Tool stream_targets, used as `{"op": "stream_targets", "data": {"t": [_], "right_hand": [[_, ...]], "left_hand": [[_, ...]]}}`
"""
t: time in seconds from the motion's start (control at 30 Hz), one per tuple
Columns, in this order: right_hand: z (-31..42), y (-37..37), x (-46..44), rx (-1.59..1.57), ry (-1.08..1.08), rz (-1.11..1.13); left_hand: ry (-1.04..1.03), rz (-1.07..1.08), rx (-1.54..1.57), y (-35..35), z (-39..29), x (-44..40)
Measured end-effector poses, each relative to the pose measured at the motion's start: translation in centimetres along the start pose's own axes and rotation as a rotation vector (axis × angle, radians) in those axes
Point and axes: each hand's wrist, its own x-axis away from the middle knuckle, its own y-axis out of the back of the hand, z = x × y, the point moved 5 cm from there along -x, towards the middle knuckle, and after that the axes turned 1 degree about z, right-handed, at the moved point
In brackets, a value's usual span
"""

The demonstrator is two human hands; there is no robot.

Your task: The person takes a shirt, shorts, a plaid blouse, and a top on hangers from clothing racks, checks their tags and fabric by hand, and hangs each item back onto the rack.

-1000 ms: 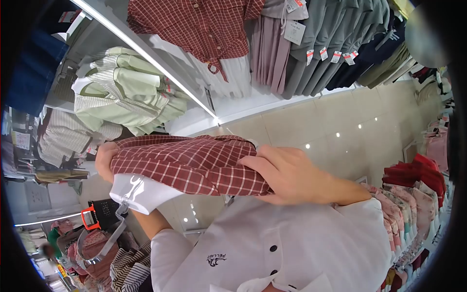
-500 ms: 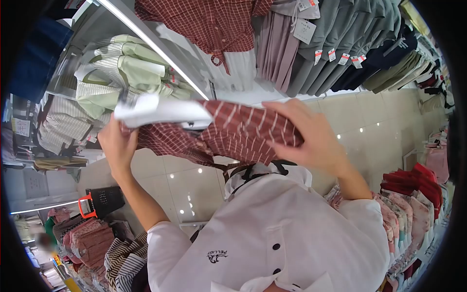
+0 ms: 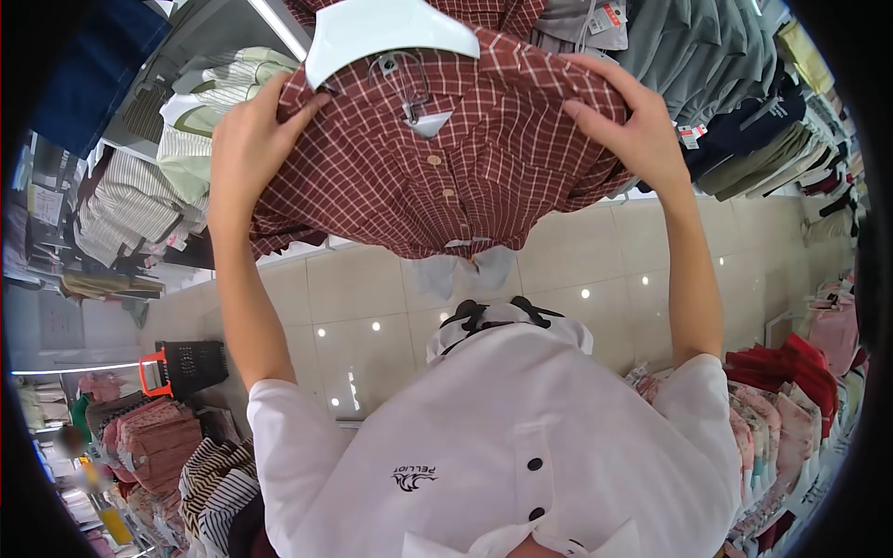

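Note:
A red-brown checked shirt point(image 3: 372, 177) is spread between my two hands at chest height or higher, its buttoned front showing. A white hanger point(image 3: 391, 35) lies across its collar, with a metal hook over the cloth below. My left hand point(image 3: 259, 139) pinches one shoulder beside the hanger's left end, thumb on the front. At the other shoulder, my right hand point(image 3: 628, 121) has its thumb on the front and its fingers along the top edge.
Racks of grey clothes point(image 3: 698, 56) and striped pale green tops point(image 3: 195, 130) stand ahead. A black basket point(image 3: 197, 365) with an orange handle is at the left. Pink floral clothes point(image 3: 777, 418) hang at the right. Tiled floor point(image 3: 363, 298) shows below the shirt.
The shirt has turned from folded and sideways to spread with its buttons showing. Both hands and the hanger have moved up in view, and the hands have shifted to the shoulders.

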Motion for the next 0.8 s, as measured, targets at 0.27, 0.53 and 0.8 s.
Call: {"op": "stream_targets", "data": {"t": [0.27,0.53,0.8], "right_hand": [[4.4,2.5,-2.4,0.193,0.175,-0.041],[6.0,3.3,-4.0,0.267,0.278,-0.036],[4.0,4.1,-8.3,0.352,0.267,-0.099]], "left_hand": [[-0.026,0.033,0.063,2.4,0.4,-1.1],[-0.123,-0.075,0.225,3.8,1.1,-1.4],[-0.166,-0.136,0.048,6.5,-1.8,-5.4]]}}
